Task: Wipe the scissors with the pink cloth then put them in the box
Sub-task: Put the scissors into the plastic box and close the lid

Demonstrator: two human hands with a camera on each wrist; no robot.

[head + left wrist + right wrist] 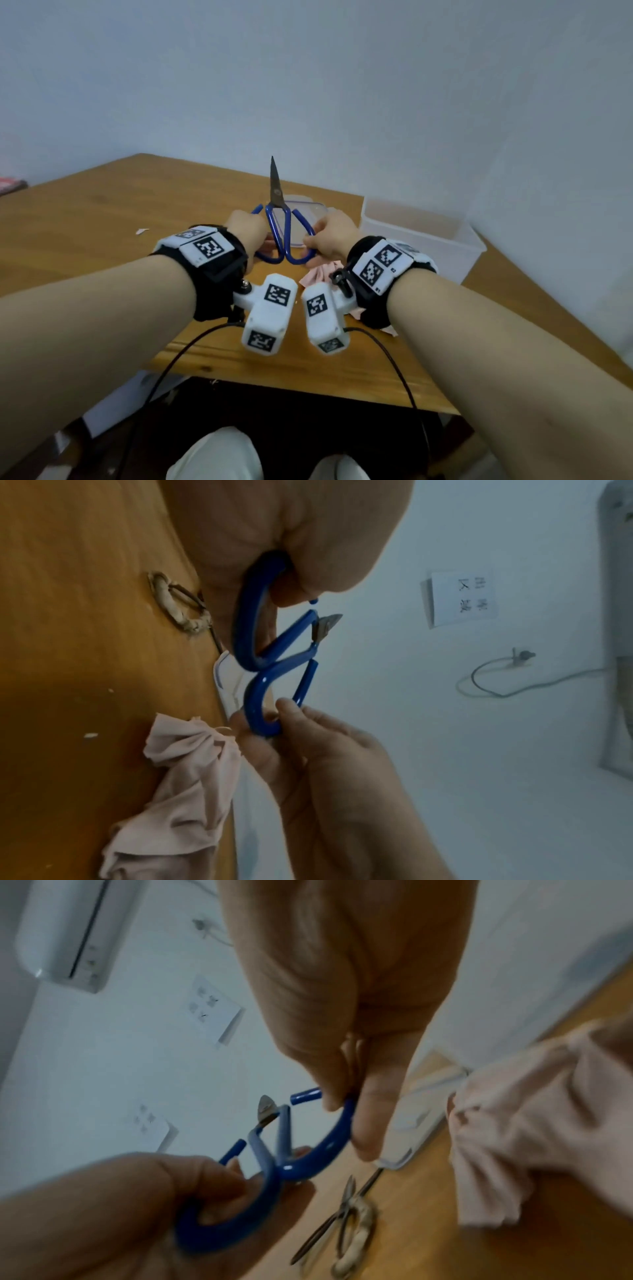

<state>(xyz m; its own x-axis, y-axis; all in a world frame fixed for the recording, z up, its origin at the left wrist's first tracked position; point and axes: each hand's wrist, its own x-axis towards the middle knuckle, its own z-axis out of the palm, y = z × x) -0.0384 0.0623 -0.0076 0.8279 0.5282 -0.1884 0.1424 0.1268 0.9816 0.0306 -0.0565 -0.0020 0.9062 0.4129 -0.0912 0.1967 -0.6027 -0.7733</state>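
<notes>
1. We see a big wooden table (102, 212) with our things on it.
2. At the far right of the table stands the box (424, 236), see-through and open on top. It looks empty to us. A clear lid (308, 212) lies flat just left of it, behind the scissors.
3. The pink cloth (185, 785) lies crumpled on the table near us, under our right wrist. It is soft and floppy, so we think it will bunch up when we rub with it.
4. The scissors (279, 219) are up in the air over the middle of the table, pointy end up, blades closed. We think they are hard and smooth, with a sharp tip, so the blue loops are the safe place to hold.
5. Our left hand (248, 228) has its fingers curled round the left loop.
6. Our right hand (334, 236) pinches the right loop between thumb and fingers.
7. Another small pair of scissors (346, 1223), with pale wrapped handles, lies on the table.
</notes>
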